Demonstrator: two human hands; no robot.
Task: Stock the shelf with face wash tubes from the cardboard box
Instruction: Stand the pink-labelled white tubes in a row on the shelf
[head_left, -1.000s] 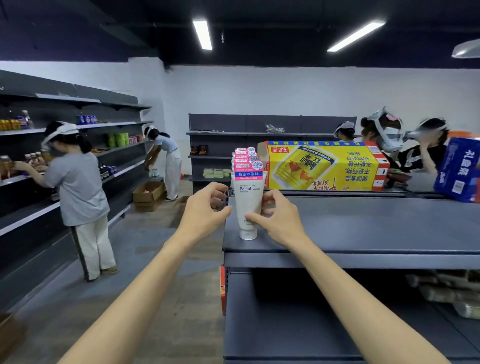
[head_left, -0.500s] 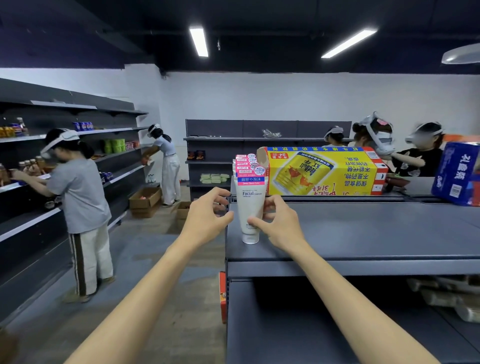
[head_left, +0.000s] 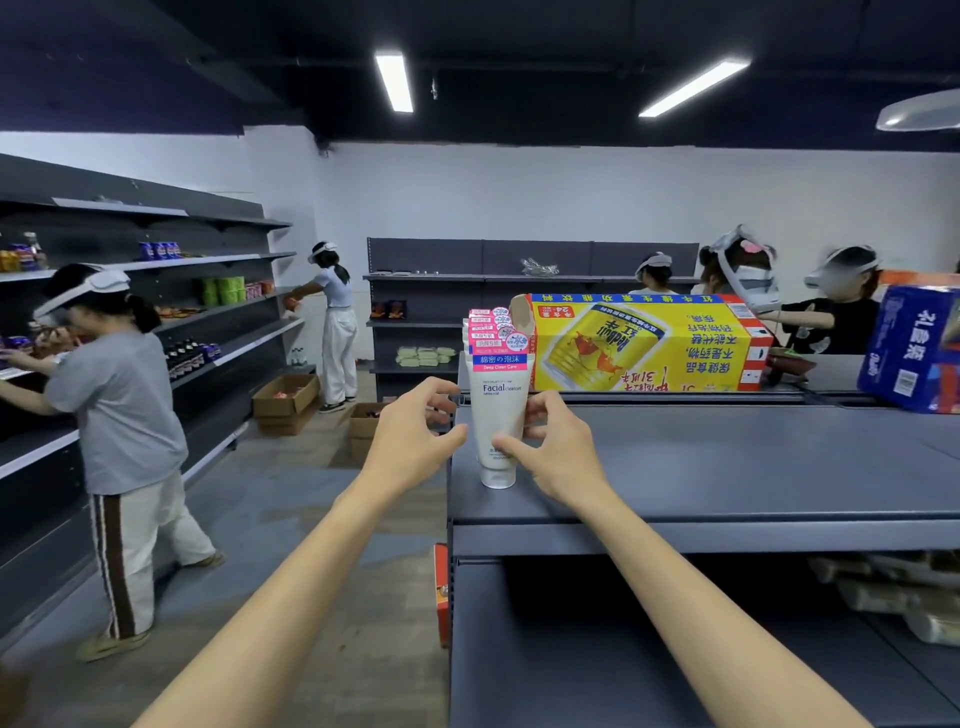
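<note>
Both hands steadied the front face wash tube (head_left: 497, 426) upright on the shelf (head_left: 727, 467), the right hand (head_left: 558, 452) pinching it and the left hand (head_left: 410, 436) loosely curled beside it, so a gentle release would suit.

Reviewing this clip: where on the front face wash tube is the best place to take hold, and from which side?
Pinch the front face wash tube at mid-body, from left and right. It stands upright on its cap, more tubes close behind, so only the narrow sides are free.
</note>
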